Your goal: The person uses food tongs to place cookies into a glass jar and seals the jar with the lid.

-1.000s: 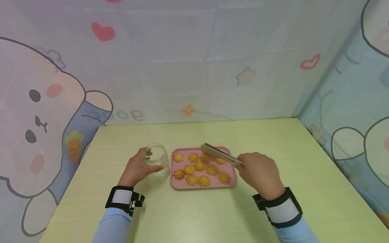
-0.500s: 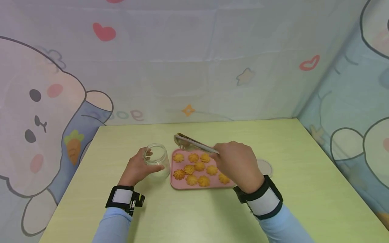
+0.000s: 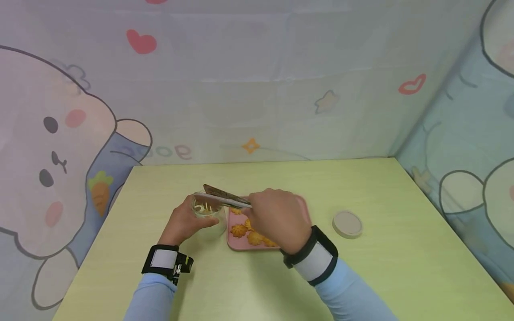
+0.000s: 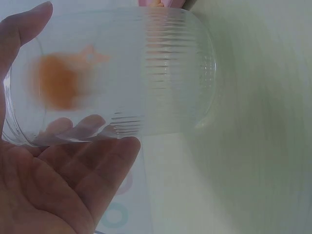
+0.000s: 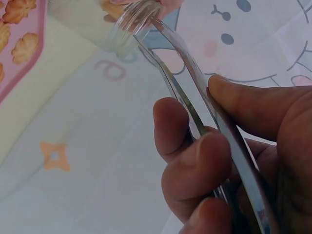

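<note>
My left hand (image 3: pixel 186 221) grips a clear glass jar (image 4: pixel 170 73) standing upright on the table, thumb and fingers around its upper part. My right hand (image 3: pixel 277 218) holds metal tongs (image 5: pixel 195 92), whose tips reach into the jar's mouth in the right wrist view. Inside the jar, near the mouth, a blurred orange-brown cookie (image 4: pixel 58 82) shows in the left wrist view. Just right of the jar lies a pink tray (image 3: pixel 309 214) of piped, golden cookies (image 3: pixel 238 230); the right hand hides part of it in the head view.
A round, pale lid (image 3: pixel 347 224) lies on the table right of the tray. The light yellow table (image 3: pixel 401 267) backs onto a printed cloth wall (image 3: pixel 261 89), with another at the right.
My right hand has carried the tongs left from over the tray to the jar's mouth, and the lid has come into view. My left hand and the jar have stayed put.
</note>
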Demonstrator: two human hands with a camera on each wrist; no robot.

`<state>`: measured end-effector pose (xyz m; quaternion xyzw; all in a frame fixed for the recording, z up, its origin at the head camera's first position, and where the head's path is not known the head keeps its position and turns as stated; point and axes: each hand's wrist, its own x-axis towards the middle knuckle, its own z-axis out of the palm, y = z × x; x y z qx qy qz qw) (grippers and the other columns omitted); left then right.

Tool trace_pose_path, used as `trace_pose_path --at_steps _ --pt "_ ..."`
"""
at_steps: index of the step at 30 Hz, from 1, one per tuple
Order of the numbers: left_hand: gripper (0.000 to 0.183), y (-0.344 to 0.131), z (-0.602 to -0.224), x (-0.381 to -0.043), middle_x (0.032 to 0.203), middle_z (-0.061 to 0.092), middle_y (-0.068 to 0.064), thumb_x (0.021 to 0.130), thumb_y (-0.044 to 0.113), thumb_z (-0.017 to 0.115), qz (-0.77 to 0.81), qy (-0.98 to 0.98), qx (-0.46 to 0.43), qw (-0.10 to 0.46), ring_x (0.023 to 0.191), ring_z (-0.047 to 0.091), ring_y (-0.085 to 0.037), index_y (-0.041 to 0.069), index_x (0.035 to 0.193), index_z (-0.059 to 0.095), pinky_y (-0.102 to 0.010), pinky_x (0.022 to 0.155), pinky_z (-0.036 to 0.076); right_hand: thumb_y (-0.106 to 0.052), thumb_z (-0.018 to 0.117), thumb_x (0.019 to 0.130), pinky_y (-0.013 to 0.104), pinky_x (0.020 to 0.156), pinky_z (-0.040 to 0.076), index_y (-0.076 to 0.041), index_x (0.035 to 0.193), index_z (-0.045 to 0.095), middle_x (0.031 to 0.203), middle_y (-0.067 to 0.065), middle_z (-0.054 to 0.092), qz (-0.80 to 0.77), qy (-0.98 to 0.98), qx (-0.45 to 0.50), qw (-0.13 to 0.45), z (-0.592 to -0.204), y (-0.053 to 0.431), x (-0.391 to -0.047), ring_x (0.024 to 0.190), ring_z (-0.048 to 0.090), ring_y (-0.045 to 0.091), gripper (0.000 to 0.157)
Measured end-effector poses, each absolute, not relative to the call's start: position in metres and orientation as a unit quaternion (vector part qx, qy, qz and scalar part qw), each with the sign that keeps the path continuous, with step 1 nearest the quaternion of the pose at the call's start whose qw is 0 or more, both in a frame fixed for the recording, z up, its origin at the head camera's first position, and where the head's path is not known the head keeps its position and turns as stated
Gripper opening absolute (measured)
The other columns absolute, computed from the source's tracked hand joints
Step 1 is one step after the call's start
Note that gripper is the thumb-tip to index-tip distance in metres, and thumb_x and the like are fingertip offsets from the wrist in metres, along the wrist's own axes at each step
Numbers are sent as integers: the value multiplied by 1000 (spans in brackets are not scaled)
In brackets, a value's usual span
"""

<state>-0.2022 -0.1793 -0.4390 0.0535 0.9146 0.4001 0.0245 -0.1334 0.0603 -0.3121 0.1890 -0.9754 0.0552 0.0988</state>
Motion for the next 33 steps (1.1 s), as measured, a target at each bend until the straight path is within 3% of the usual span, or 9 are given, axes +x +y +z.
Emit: trace_pose_path --at_steps 4,11,17,25,33 --pt "105 -178 -438 -203 144 41 -28 67 54 78 394 917 53 24 123 44 -41 1 144 30 -59 93 45 -38 71 82 25 34 25 -21 71 64 48 -7 40 66 -974 183 112 -314 66 -132 41 38 11 21" --pt "98 -179 -439 -204 135 53 -22 67 53 78 391 918 62 13 120 48 -39 2 140 36 -57 92 45 -36 69 85 26 37 29 -13 72 60 52 -2 49 101 -973 175 115 -316 85 -134 44 44 14 28" --pt "93 -180 -441 -205 134 55 -21 68 47 80 398 915 60 9 118 49 -37 3 139 38 -56 90 46 -37 68 86 28 36 31 -11 74 60 54 1 51 103 -977 144 121 -316 104 -140 46 46 17 29" --pt "94 -182 -441 -206 135 55 -21 68 46 80 397 916 61 11 120 48 -38 2 139 37 -57 91 45 -35 67 87 29 36 32 -10 76 61 55 2 52 106 -983 110 100 -323 127 -143 46 46 18 28" --pt "96 -184 -440 -205 136 54 -21 68 48 80 395 917 58 14 120 48 -37 1 140 36 -56 90 46 -35 57 91 30 36 31 -7 71 56 54 5 49 133 -988 49 57 -332 149 -145 46 46 21 34"
